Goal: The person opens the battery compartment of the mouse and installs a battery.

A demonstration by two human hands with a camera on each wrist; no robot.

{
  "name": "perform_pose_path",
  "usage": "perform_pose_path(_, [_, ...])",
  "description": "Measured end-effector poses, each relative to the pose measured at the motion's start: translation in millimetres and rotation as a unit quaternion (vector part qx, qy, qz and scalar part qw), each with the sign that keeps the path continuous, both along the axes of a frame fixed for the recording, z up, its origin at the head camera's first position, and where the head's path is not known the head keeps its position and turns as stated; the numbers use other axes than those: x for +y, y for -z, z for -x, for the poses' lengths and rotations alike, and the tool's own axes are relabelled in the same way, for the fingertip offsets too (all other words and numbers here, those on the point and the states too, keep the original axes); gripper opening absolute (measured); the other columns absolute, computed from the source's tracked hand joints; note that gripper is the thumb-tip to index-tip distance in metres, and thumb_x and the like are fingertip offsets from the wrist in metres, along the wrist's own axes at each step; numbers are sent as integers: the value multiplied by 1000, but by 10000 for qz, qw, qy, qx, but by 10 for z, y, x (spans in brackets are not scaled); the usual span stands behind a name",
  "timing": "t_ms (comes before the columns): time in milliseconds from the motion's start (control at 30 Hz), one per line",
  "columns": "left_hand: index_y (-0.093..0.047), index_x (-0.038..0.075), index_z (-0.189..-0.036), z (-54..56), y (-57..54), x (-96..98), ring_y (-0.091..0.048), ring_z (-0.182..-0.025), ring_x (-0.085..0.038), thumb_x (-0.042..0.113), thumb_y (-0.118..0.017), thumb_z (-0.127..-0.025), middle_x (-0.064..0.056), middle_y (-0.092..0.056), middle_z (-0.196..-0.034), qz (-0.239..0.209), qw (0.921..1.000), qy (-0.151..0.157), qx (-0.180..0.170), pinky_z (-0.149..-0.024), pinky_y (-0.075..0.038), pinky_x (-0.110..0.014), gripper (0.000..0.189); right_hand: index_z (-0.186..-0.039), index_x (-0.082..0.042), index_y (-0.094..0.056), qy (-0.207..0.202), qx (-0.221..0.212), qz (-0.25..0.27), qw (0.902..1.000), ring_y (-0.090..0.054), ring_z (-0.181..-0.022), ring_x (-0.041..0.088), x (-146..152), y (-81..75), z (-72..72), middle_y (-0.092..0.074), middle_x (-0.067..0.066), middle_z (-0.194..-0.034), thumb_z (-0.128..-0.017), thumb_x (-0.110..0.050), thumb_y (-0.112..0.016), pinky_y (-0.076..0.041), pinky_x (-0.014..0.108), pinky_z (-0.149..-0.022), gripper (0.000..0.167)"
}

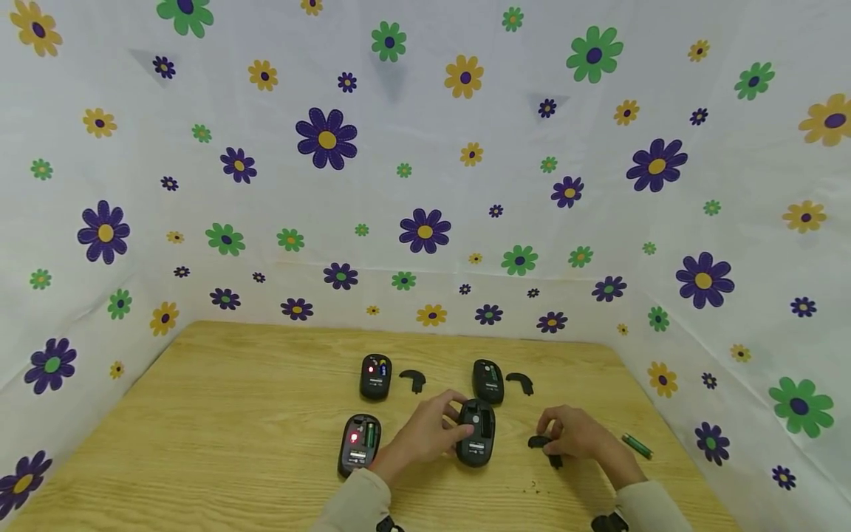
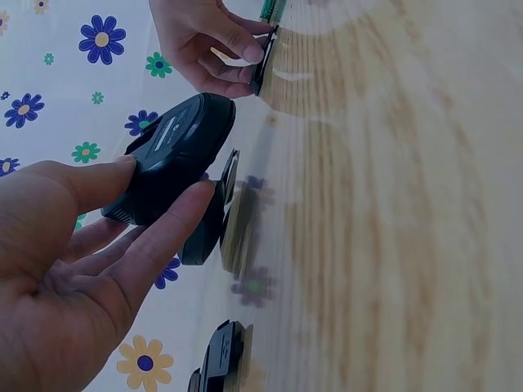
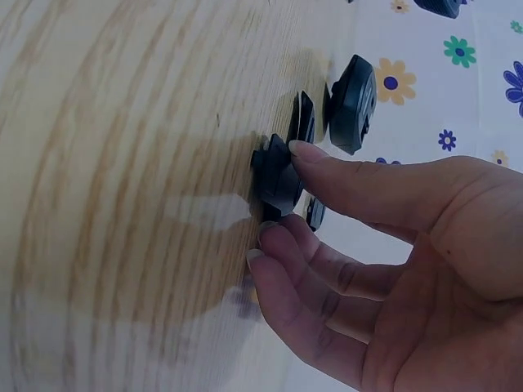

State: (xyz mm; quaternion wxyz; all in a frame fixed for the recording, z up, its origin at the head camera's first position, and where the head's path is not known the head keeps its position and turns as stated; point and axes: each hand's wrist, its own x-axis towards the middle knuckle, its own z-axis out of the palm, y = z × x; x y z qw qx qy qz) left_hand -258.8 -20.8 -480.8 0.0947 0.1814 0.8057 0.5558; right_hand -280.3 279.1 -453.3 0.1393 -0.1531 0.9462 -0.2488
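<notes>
My left hand [image 1: 425, 432] grips a black computer mouse [image 1: 476, 449] by its sides, underside up, held above the table in the left wrist view. Its battery slot is uncovered and dark, with no battery showing. To the right, my right hand [image 1: 577, 434] pinches a curved black battery cover [image 3: 279, 181] between thumb and fingers, low at the tabletop. Just behind the held mouse lies another upturned mouse [image 1: 488, 378], a green battery visible in it. A loose green battery [image 1: 637, 445] lies beside my right forearm.
Two more upturned mice, one at the back [image 1: 376, 373] and one by my left wrist [image 1: 359, 447], show red lights and batteries. Loose covers lie at the back, one left [image 1: 415, 380] and one right [image 1: 521, 383]. Small dark crumbs [image 1: 532, 488] dot the wooden table [image 1: 233, 443].
</notes>
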Motion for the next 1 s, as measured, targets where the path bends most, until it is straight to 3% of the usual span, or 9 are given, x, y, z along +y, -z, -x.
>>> perform_pose_path(200, [-57, 9, -136, -7, -8, 18, -73, -90, -21, 11, -74, -96, -15, -70, -112, -33, 10000, 12, -32, -59, -63, -29, 43, -101, -10, -70, -29, 39, -83, 10000, -57, -81, 19, 22, -58, -12, -65, 6, -88, -86, -6, -81, -50, 35, -70, 19])
perform_pose_path(433, [-57, 9, -137, -11, -15, 20, -73, -91, -21, 11, -73, -96, -15, -70, -112, -48, 10000, 12, -41, -58, -63, -29, 44, -109, 0, -69, 234, 229, 281, 9991, -61, -68, 21, 184, -226, -38, -62, 13, -91, -91, -2, -73, -55, 34, -57, 18])
perform_pose_path(667, [-57, 9, -137, -7, 0, 14, -73, -91, -21, 11, -73, -96, -15, -70, -112, -66, 9999, 71, -30, -58, -63, -28, 44, -108, 4, -69, 228, 713, 27, 9972, -66, -83, 27, 474, -304, -26, -65, 19, -95, -89, -1, -73, -59, 41, -67, 20])
perform_pose_path(1000, [-57, 10, -137, -8, 9, 8, -72, -92, -21, 11, -74, -96, -14, -69, -112, -42, 9999, 50, -109, -59, -63, -29, 44, -109, 3, -70, 656, 641, -451, 9948, -65, -91, 35, 819, -280, 33, -67, 21, -98, -87, -3, -74, -58, 50, -75, 23])
